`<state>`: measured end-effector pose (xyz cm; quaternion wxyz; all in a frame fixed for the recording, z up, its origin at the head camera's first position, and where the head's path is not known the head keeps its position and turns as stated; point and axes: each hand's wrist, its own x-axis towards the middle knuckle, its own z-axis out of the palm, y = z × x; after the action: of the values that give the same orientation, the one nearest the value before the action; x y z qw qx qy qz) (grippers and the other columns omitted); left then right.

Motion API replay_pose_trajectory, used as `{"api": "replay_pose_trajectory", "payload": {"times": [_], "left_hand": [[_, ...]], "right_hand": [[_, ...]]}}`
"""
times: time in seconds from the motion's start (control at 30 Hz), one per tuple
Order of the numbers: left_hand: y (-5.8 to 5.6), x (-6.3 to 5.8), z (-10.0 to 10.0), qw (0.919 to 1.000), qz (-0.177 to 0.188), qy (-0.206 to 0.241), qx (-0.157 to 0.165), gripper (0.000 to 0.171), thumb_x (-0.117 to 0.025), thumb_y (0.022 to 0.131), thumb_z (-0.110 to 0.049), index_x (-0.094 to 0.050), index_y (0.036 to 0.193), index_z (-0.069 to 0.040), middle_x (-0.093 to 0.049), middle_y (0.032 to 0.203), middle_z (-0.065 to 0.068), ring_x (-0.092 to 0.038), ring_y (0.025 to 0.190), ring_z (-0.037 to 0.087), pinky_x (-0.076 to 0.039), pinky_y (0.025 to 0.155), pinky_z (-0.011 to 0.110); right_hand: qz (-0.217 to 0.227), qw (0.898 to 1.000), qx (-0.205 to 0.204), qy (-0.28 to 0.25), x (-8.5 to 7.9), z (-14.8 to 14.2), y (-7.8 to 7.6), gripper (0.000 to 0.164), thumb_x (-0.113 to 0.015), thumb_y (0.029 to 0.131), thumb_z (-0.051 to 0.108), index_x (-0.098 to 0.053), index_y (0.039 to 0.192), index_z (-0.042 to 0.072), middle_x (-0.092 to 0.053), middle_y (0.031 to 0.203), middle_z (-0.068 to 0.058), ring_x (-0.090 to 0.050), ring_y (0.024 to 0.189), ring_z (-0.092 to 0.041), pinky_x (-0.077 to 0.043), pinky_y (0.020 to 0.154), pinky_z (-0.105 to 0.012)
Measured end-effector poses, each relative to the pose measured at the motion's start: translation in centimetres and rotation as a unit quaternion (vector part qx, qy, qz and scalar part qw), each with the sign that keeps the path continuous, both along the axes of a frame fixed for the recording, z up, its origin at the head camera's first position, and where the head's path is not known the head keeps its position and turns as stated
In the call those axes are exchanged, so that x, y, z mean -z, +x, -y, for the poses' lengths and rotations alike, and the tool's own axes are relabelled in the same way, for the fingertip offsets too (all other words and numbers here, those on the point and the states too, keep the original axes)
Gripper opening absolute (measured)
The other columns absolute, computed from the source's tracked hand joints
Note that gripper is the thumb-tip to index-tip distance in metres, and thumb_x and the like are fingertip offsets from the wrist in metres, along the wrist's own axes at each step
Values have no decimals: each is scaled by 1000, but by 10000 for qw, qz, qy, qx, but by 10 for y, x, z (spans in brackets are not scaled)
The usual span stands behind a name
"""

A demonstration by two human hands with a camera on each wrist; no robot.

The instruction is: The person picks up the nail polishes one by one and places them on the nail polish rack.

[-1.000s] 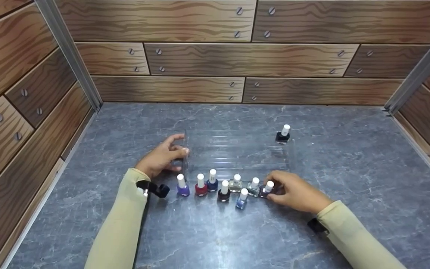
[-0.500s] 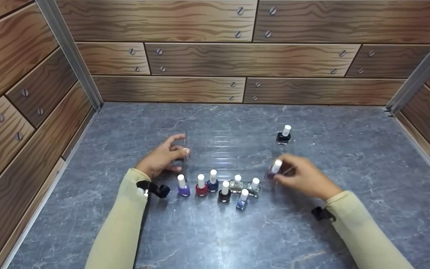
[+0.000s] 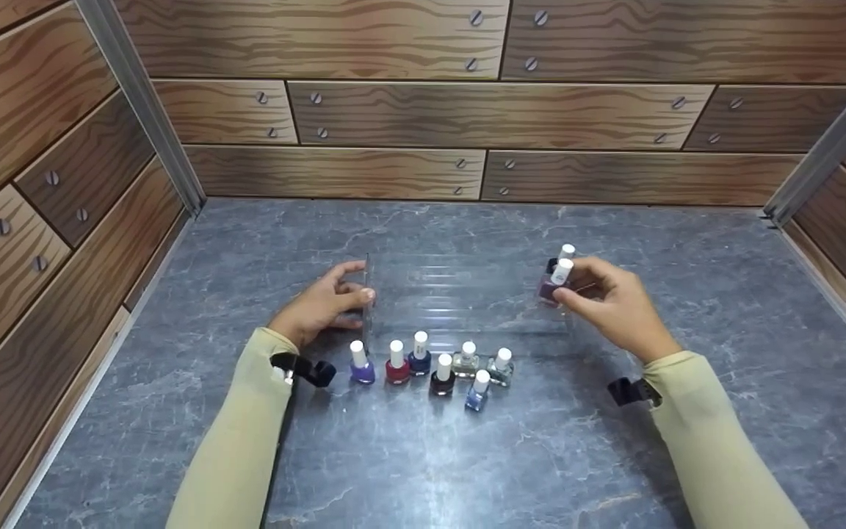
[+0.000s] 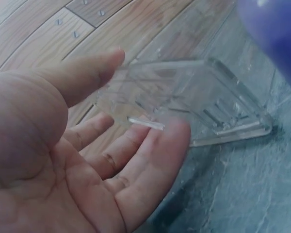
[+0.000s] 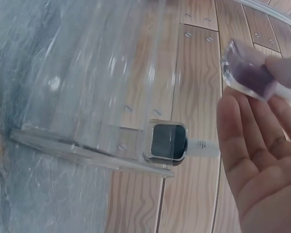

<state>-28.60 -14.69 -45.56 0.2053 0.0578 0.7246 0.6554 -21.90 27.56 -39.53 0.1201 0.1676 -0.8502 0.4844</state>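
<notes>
My right hand (image 3: 617, 301) pinches a dark purple nail polish bottle (image 3: 551, 289) with a white cap, raised over the right end of a clear ridged plastic rack (image 3: 467, 300). Just behind it, partly hidden in the head view, a black nail polish bottle (image 5: 168, 141) stands at the rack's far right. At the rack's left end panel (image 4: 203, 97) is my left hand (image 3: 320, 305), its thumb and loosely bent fingers touching or very close to the clear plastic.
In front of the rack stand several nail polish bottles: purple (image 3: 362, 371), red (image 3: 396, 371), dark blue (image 3: 419, 361), dark (image 3: 442, 382), clear (image 3: 465, 364), greyish glitter (image 3: 500, 371) and blue glitter (image 3: 476, 399). Wood-patterned walls (image 3: 423, 117) enclose the marbled grey tabletop (image 3: 393, 470).
My right hand has lifted the dark purple bottle from the right end of the front row and carried it away from me to the rack's far right. My left hand stays put.
</notes>
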Motion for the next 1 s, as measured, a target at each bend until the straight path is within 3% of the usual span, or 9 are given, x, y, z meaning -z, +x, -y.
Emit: {"api": "replay_pose_trajectory", "payload": {"times": [0.2, 0.37, 0.6, 0.83, 1.0], "left_hand": [[3, -5, -7, 9994, -162, -210, -244, 68, -68, 101, -15, -34, 160, -12, -50, 144, 23, -59, 128, 36, -56, 103, 44], [6, -11, -12, 9978, -298, -262, -527, 67, -68, 99, -11, -36, 158, -9, -47, 145, 23, -56, 129, 36, -53, 108, 44], [5, -21, -15, 9916, -955, -496, -720, 63, -67, 98, -12, -40, 156, -11, -48, 146, 19, -54, 129, 33, -54, 105, 46], [4, -15, -14, 9979, -245, -132, -579, 64, -64, 102, -14, -35, 158, -7, -43, 149, 23, -54, 132, 39, -54, 105, 49], [3, -12, -11, 9982, 47, 177, -574, 58, -60, 105, -21, -37, 157, -8, -47, 145, 21, -54, 132, 39, -56, 103, 46]], "right_hand": [[-233, 9982, 388, -386, 0, 0, -1, 27, -76, 92, 1, -66, 117, -4, -71, 102, -19, -67, 85, -7, -58, 76, -15], [-336, 9971, 595, -345, -1, -1, -1, 24, -74, 94, 2, -65, 115, -6, -71, 106, -18, -68, 92, -4, -59, 81, -14], [-313, 9972, 505, -446, -1, -1, -3, 24, -74, 94, 2, -64, 115, -6, -71, 106, -17, -69, 93, -5, -59, 83, -16], [-278, 9984, 302, -386, 2, -3, -4, 24, -75, 93, -1, -65, 114, -7, -72, 105, -19, -70, 90, -6, -60, 81, -18], [-241, 9985, 211, -445, 3, -4, -5, 23, -75, 92, -3, -65, 112, -8, -72, 104, -20, -71, 90, -11, -62, 82, -21]]}}
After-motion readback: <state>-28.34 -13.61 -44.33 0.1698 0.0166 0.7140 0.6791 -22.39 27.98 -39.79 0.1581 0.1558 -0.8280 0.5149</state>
